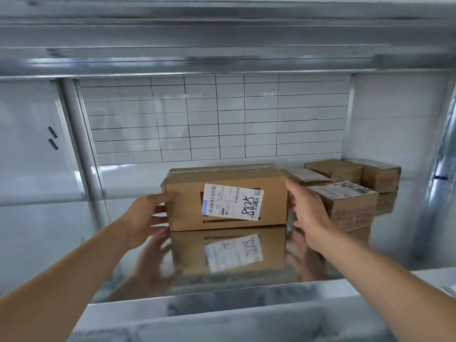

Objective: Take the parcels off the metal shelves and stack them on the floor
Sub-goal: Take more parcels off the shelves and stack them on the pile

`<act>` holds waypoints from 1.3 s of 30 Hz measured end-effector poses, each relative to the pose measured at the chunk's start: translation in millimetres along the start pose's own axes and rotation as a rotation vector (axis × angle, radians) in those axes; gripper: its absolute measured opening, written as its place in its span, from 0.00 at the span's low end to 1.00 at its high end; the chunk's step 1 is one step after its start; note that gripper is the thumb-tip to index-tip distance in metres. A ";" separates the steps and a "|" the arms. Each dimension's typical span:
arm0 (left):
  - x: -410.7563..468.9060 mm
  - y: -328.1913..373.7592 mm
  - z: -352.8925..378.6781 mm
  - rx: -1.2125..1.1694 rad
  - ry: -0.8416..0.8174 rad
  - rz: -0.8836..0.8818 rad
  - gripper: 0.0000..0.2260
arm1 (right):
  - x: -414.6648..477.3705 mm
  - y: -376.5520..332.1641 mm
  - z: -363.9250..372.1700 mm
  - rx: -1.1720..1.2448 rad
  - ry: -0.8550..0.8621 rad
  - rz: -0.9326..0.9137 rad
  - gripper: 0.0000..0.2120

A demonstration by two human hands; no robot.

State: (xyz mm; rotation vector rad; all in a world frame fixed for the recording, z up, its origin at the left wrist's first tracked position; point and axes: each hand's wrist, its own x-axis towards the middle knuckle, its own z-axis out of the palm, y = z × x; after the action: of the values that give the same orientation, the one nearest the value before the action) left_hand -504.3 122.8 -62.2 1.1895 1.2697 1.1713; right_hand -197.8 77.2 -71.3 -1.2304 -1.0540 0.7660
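Observation:
A long brown cardboard parcel (pixel 187 203) with a white shipping label stands on the shiny metal shelf (pixel 128 272), in the middle of the view. My left hand (pixel 145 218) touches its left end with spread fingers. At its right end lies my right hand (pixel 308 211), fingers straight against the cardboard. Both arms reach in from below. Behind and to the right sit several smaller cardboard parcels (pixel 345 203), some stacked.
An upper metal shelf (pixel 222 45) hangs low over the opening. A metal upright (pixel 84 149) stands at the left and another (pixel 436 174) at the right. A white tiled wall is behind. The shelf's front lip (pixel 222 312) runs across the bottom.

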 end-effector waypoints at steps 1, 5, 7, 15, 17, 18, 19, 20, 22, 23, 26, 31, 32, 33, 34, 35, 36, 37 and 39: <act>-1.3 -2.7 2.4 -0.006 -0.007 0.002 0.08 | -1.4 2.1 1.4 0.024 -0.023 0.045 0.07; -6.1 -0.8 5.6 -0.035 0.082 0.066 0.11 | -5.7 6.7 5.7 -0.029 -0.005 0.055 0.12; -8.7 3.7 -0.9 -0.051 0.143 0.133 0.15 | -12.0 3.1 10.2 -0.052 0.051 -0.043 0.14; -50.3 20.0 -47.0 -0.204 0.201 0.264 0.03 | -45.7 -44.2 60.4 0.249 0.197 -0.331 0.10; -61.3 20.6 -66.5 -0.234 0.241 0.281 0.06 | -56.5 -54.8 80.4 0.310 0.196 -0.295 0.13; -69.1 20.0 -82.9 -0.246 0.258 0.287 0.10 | -65.1 -59.1 95.3 0.336 0.187 -0.266 0.14; -75.2 19.4 -96.3 -0.248 0.270 0.293 0.13 | -72.1 -62.7 107.1 0.356 0.178 -0.235 0.13; -82.9 18.2 -113.0 -0.246 0.283 0.295 0.14 | -80.8 -64.3 121.0 0.370 0.165 -0.211 0.13; -100.1 13.1 -151.8 -0.244 0.304 0.302 0.12 | -102.0 -64.1 152.9 0.391 0.130 -0.165 0.11; -108.7 10.0 -169.1 -0.245 0.316 0.304 0.09 | -112.6 -63.1 167.3 0.404 0.116 -0.143 0.10; -139.9 -3.9 -228.9 -0.253 0.383 0.318 0.02 | -153.4 -60.0 219.4 0.412 0.056 -0.102 0.10; -187.5 -38.9 -324.6 -0.262 0.517 0.327 0.04 | -227.8 -50.5 305.2 0.416 -0.043 -0.061 0.13; -196.6 -46.3 -342.8 -0.263 0.541 0.329 0.04 | -241.6 -46.6 320.8 0.419 -0.064 -0.055 0.13; -207.5 -53.0 -360.6 -0.265 0.567 0.332 0.01 | -256.5 -42.7 336.7 0.418 -0.086 -0.044 0.14; -216.6 -60.3 -377.4 -0.265 0.592 0.338 0.02 | -269.7 -38.0 351.1 0.414 -0.107 -0.035 0.14; -226.2 -67.5 -392.6 -0.254 0.623 0.334 0.04 | -283.5 -33.8 364.4 0.416 -0.133 -0.028 0.14; -236.1 -74.6 -407.7 -0.248 0.657 0.326 0.05 | -297.5 -29.1 377.7 0.417 -0.162 -0.024 0.14; -245.0 -82.9 -422.7 -0.251 0.696 0.319 0.05 | -312.0 -24.8 390.9 0.417 -0.189 -0.022 0.12; -261.4 -100.7 -449.7 -0.277 0.761 0.294 0.03 | -340.6 -15.6 415.6 0.418 -0.235 -0.030 0.07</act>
State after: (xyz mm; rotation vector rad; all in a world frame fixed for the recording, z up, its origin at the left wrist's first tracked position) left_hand -952.0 -151.0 -135.1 0.7485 1.4264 2.0697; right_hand -707.2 -84.7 -128.2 -0.7796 -1.0314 1.0653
